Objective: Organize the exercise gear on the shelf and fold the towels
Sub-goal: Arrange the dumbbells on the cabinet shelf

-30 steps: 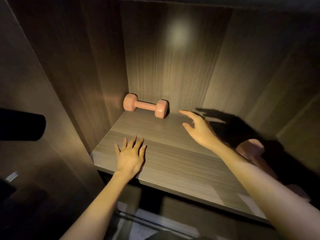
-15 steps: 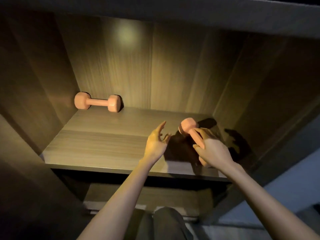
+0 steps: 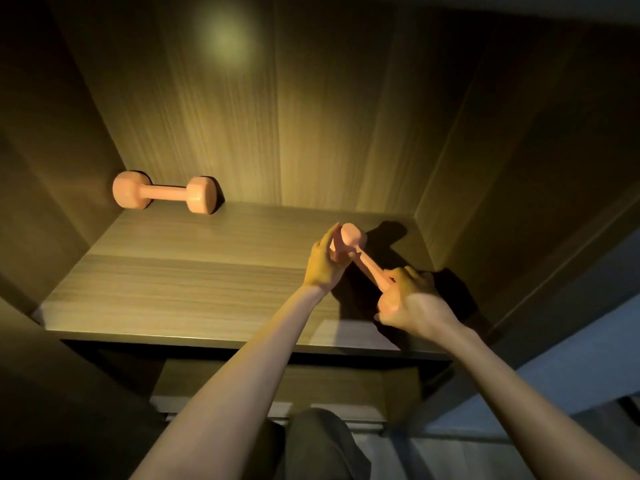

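Dumbbell (image 3: 353, 236) hangs over the shelf (image 3: 173, 271), right side — your right hand (image 3: 412, 299) gripping its bar, left hand (image 3: 323, 268) flat against its head — so next lay it beside its mate (image 3: 166, 195).

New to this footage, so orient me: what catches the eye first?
A pink dumbbell held at the shelf's right side, the right hand gripping its handle, the left hand touching its far head. A second dumbbell lies in the shelf's back left corner.
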`<act>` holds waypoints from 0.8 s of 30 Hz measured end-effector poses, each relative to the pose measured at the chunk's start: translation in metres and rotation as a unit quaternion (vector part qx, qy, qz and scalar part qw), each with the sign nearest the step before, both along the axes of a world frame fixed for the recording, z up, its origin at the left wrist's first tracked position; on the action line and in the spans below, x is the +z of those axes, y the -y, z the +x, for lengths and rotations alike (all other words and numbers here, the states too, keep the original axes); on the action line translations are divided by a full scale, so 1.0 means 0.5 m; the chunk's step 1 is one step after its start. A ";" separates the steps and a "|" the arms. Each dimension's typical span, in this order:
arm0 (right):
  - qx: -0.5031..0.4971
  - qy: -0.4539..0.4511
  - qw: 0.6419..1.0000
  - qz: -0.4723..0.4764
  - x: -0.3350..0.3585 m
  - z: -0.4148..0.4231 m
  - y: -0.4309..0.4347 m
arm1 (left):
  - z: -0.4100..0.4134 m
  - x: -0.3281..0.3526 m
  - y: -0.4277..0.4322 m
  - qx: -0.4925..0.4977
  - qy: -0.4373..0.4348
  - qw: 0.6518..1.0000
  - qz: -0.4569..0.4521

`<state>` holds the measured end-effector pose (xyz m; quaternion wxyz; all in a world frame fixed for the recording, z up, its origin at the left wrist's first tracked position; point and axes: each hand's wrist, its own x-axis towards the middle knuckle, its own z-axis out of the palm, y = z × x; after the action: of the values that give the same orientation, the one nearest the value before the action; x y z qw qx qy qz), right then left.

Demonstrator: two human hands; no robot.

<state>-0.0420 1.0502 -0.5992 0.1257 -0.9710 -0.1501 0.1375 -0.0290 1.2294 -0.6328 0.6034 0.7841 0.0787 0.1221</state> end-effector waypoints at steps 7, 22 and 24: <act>0.067 -0.033 0.992 0.099 -0.019 0.032 -0.101 | -0.043 -0.035 -0.128 0.131 -0.016 0.989 0.060; 0.295 0.019 0.924 0.244 -0.063 0.019 -0.476 | -0.216 -0.018 -0.462 0.400 -0.009 0.917 0.007; 0.303 0.022 0.922 0.241 -0.059 0.019 -0.517 | -0.226 -0.017 -0.499 0.416 -0.017 0.909 0.006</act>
<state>-0.0324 1.3089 -0.6285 0.3048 -0.8223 -0.4683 0.1078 -0.1420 1.4790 -0.6415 0.4914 0.6858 0.4074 0.3496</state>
